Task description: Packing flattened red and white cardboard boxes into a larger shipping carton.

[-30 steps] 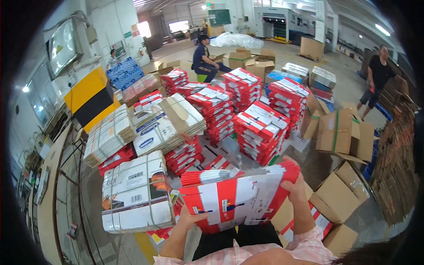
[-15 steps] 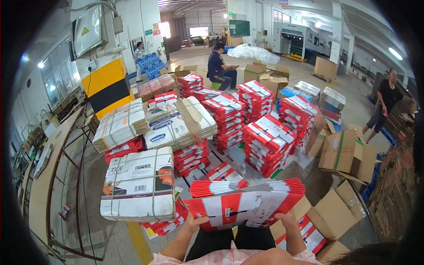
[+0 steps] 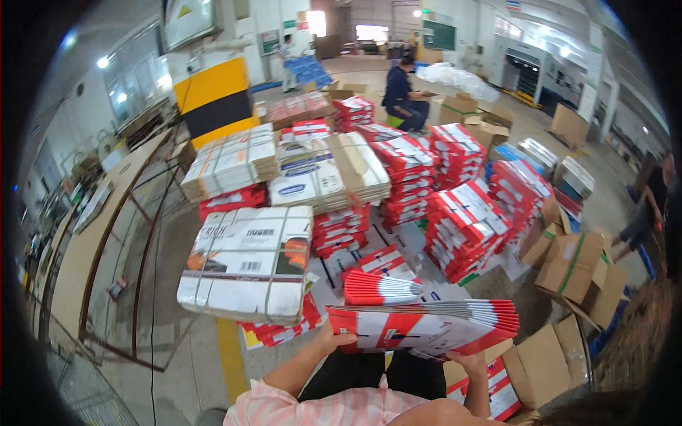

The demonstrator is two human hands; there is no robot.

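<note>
Head view: left hand (image 3: 332,339) grips the left end of the folded boxes (image 3: 426,334); right hand (image 3: 470,363) holds their lower right side, fingers partly hidden. Boxes sit just above the lap (image 3: 418,373). Uneven grip could let loose layers slide apart. Red-and-white, flat, printed front, top edges fanned.

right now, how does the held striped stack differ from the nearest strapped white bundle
The held stack is red and white; the strapped bundle is mostly white. The stack shows no straps; the bundle has several. The stack is held tilted on edge; the bundle lies flat. Both have many layers.
</note>
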